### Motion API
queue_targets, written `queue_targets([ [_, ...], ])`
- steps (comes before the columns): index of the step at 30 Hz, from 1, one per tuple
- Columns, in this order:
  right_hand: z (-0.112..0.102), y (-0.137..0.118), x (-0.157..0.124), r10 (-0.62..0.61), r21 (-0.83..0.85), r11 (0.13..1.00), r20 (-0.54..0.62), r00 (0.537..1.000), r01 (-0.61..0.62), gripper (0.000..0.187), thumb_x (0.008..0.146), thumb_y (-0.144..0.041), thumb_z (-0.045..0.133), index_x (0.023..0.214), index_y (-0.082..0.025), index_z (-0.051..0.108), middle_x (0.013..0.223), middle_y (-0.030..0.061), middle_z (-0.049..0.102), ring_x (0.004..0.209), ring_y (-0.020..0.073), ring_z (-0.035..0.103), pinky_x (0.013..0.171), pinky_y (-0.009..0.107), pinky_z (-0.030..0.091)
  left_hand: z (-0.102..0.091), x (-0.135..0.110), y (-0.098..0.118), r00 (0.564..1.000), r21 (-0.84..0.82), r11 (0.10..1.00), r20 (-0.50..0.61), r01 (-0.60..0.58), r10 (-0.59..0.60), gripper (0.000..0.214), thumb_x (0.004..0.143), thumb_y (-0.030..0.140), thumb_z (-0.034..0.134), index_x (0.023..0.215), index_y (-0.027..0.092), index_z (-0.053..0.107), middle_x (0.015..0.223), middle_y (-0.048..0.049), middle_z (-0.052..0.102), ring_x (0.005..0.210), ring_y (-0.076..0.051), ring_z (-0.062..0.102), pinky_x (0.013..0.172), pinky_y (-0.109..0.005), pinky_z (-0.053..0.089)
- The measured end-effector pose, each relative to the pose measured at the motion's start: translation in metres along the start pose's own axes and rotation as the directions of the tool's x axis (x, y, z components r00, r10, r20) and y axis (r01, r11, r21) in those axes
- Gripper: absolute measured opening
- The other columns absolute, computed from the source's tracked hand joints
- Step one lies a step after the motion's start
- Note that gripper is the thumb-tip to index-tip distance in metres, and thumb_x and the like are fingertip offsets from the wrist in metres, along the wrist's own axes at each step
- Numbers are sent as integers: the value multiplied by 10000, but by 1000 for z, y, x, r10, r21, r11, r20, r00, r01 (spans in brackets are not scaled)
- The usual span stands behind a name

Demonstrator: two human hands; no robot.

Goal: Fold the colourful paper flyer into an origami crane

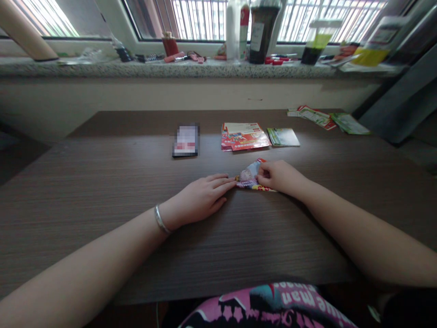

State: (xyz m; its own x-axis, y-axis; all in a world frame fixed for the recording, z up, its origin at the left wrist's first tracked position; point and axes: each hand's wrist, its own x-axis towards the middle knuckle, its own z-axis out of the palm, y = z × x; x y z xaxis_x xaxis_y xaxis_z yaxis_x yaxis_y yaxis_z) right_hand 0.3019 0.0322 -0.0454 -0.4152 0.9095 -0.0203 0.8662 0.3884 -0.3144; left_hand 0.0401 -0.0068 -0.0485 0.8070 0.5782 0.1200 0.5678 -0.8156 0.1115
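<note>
A colourful printed paper (248, 176), folded to a roughly triangular shape, lies flat on the brown table (218, 246). My left hand (201, 198) rests palm down, fingers stretched out, with the fingertips touching the paper's left corner. Over its right part, my right hand (282, 176) has its thumb and fingers curled together on the paper's edge. The fingers hide that side of the sheet. Just beyond the paper sits a stack of red printed leaflets (246, 136).
A smartphone (186, 141) lies left of the leaflets. Right of them is a small green-and-white stack of paper (283, 137). More folded papers (317, 117) lie at the far right corner. Bottles and a dark jar (263, 34) stand on the stone windowsill (136, 69).
</note>
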Motion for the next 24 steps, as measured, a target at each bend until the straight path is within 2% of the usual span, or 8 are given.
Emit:
queue_targets([
  [6, 0, 4, -1, -37, -62, 997, -3, 999, 36, 137, 817, -263, 565, 703, -189, 576, 707, 31, 649, 611, 146, 526, 563, 263, 319, 0, -1, 5, 999, -20, 999, -12, -38, 37, 485, 927, 233, 489, 1407, 189, 443, 1440, -76, 491, 1328, -244, 452, 1104, -416, 410],
  [10, -1, 4, -6, -102, -145, 985, -74, 992, 90, 173, 863, -334, 533, 769, -199, 588, 806, 37, 669, 680, 163, 553, 580, 273, 315, 2, -2, 4, 998, -26, 998, -32, -55, 54, 502, 930, 233, 496, 1425, 207, 417, 1441, -72, 490, 1335, -238, 443, 1103, -420, 406],
  [13, -2, -1, -9, -205, -260, 953, -164, 965, 158, 289, 911, -435, 480, 818, -198, 617, 862, 55, 672, 741, 183, 572, 639, 297, 343, 4, -2, 3, 998, -8, 998, -25, -64, 64, 506, 936, 236, 485, 1435, 202, 403, 1454, -70, 476, 1344, -241, 432, 1105, -417, 401],
  [16, -2, -8, -11, -364, -345, 890, -141, 920, 299, 329, 925, -447, 472, 815, -190, 646, 847, 67, 671, 843, 218, 580, 768, 335, 369, 4, 0, 2, 997, 29, 997, -6, -78, 78, 505, 943, 235, 471, 1442, 203, 395, 1454, -64, 477, 1339, -240, 438, 1119, -432, 375],
  [18, -1, -12, -12, -427, -360, 862, -137, 894, 357, 318, 928, -429, 483, 822, -188, 659, 837, 66, 675, 863, 221, 574, 826, 349, 365, 3, 0, 3, 996, 59, 994, 1, -89, 89, 510, 951, 230, 455, 1454, 217, 373, 1465, -49, 465, 1331, -240, 445, 1131, -454, 348],
  [21, 1, -15, -12, -464, -356, 849, -149, 873, 390, 298, 931, -399, 492, 818, -189, 671, 834, 64, 682, 846, 210, 569, 880, 353, 355, 2, 1, 3, 995, 85, 991, 11, -103, 103, 519, 962, 223, 430, 1473, 237, 339, 1481, -23, 445, 1328, -245, 443, 1128, -465, 340],
  [24, 4, -14, -11, -458, -338, 856, -145, 877, 391, 290, 929, -394, 501, 812, -188, 668, 825, 59, 681, 826, 205, 571, 870, 350, 354, 3, 1, 2, 993, 82, 990, 8, -116, 115, 522, 960, 226, 433, 1473, 227, 342, 1481, -26, 445, 1327, -252, 443, 1114, -450, 364],
])
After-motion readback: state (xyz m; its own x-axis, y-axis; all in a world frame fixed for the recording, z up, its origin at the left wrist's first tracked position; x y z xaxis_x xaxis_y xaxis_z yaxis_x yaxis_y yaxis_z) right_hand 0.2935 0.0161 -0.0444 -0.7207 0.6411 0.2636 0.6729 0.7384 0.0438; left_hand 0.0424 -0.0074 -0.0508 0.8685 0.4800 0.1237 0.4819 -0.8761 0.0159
